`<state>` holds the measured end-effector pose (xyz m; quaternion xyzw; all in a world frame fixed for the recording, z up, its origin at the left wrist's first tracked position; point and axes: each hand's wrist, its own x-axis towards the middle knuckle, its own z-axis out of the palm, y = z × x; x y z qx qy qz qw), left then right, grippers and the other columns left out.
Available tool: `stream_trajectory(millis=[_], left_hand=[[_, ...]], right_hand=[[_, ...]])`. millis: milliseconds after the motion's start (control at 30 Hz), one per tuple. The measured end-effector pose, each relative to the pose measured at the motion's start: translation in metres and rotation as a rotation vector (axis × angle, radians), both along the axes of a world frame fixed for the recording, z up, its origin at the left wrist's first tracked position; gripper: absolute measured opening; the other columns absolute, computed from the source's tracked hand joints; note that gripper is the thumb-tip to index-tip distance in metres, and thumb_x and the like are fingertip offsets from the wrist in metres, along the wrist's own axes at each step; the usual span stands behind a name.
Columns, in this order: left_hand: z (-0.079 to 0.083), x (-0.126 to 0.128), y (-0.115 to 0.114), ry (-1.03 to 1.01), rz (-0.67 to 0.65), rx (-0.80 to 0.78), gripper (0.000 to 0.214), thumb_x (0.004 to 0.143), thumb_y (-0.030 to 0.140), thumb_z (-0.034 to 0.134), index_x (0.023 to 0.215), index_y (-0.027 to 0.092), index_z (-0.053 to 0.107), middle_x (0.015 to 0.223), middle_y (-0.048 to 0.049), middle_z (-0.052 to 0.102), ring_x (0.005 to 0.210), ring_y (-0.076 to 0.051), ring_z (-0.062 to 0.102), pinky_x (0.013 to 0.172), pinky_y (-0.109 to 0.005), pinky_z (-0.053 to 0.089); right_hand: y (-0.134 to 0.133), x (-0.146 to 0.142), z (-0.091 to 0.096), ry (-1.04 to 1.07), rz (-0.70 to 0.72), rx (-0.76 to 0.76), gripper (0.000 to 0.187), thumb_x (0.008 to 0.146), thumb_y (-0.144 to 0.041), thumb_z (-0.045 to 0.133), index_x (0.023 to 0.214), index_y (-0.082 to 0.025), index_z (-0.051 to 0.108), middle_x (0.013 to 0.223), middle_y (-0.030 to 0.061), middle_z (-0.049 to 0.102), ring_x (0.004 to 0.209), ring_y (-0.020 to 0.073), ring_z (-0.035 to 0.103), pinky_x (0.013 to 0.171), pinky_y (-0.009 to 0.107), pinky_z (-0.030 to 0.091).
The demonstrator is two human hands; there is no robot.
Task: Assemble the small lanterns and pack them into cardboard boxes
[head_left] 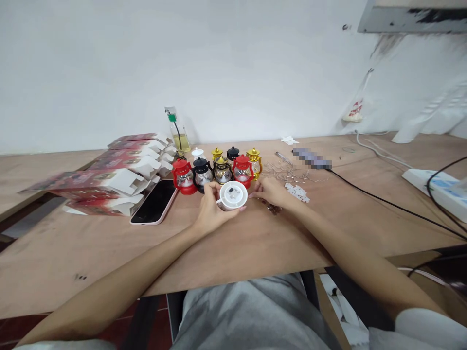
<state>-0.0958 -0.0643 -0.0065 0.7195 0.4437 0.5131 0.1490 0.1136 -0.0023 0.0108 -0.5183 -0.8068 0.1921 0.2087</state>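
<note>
In the head view, the left hand (209, 214) has its fingers clamped on a white lantern (239, 197); the lantern sits between the thumb at its lower edge and the fingers at its far left side, its round base turned toward the camera. The right hand (272, 191) is just right of the lantern, fingertips near its rim and drawn close together; whether they pinch anything I cannot tell. Small brown pieces (273, 209) lie on the counter (241, 248) below that hand, with white scraps (297, 192) to its right. Just beyond the white lantern stand a red lantern (242, 170) and a black lantern (202, 174).
</note>
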Motion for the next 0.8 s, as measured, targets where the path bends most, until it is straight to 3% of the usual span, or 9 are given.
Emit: stream_trajectory(millis=[100,333,533,800], left_hand=[[-0.0005,-0.0004,0.0005,-0.001,0.033,0.016,0.066,0.057,0.040,0.081,0.094,0.024,0.028,0.092,0.0005,0.048,0.080,-0.015,0.058,0.070,-0.030,0.049],[-0.0002,-0.0013,0.0015,0.011,0.033,0.016,0.067,0.057,0.042,0.082,0.092,0.024,0.028,0.091,0.0012,0.047,0.081,-0.016,0.057,0.069,-0.030,0.048],[0.0023,-0.0010,0.0002,0.031,0.027,0.016,0.065,0.057,0.045,0.081,0.092,0.024,0.030,0.087,0.0014,0.050,0.079,-0.017,0.059,0.066,-0.029,0.048],[0.0066,-0.0011,-0.0018,0.101,0.034,0.016,0.061,0.059,0.043,0.081,0.097,0.022,0.039,0.091,-0.0011,0.058,0.079,-0.018,0.061,0.067,-0.030,0.049]], right_hand=[[0.0014,0.0017,-0.0009,-0.025,0.017,-0.017,0.031,0.079,-0.042,0.067,0.063,-0.017,0.059,0.054,0.0006,0.063,0.054,0.0139,0.059,0.059,0.024,0.039],[0.0003,0.0008,-0.0030,-0.053,0.014,0.088,0.019,0.080,-0.031,0.069,0.082,-0.016,0.059,0.070,0.0019,0.066,0.065,0.0143,0.059,0.060,0.023,0.036],[-0.0023,-0.0005,-0.0015,-0.099,0.030,0.118,0.013,0.085,-0.029,0.062,0.084,-0.016,0.059,0.078,0.0043,0.066,0.071,0.0151,0.060,0.064,0.023,0.037],[-0.0063,-0.0043,0.0030,-0.313,0.020,0.241,0.017,0.091,-0.027,0.054,0.089,-0.013,0.061,0.091,0.0119,0.068,0.088,0.0212,0.062,0.071,0.027,0.037]])
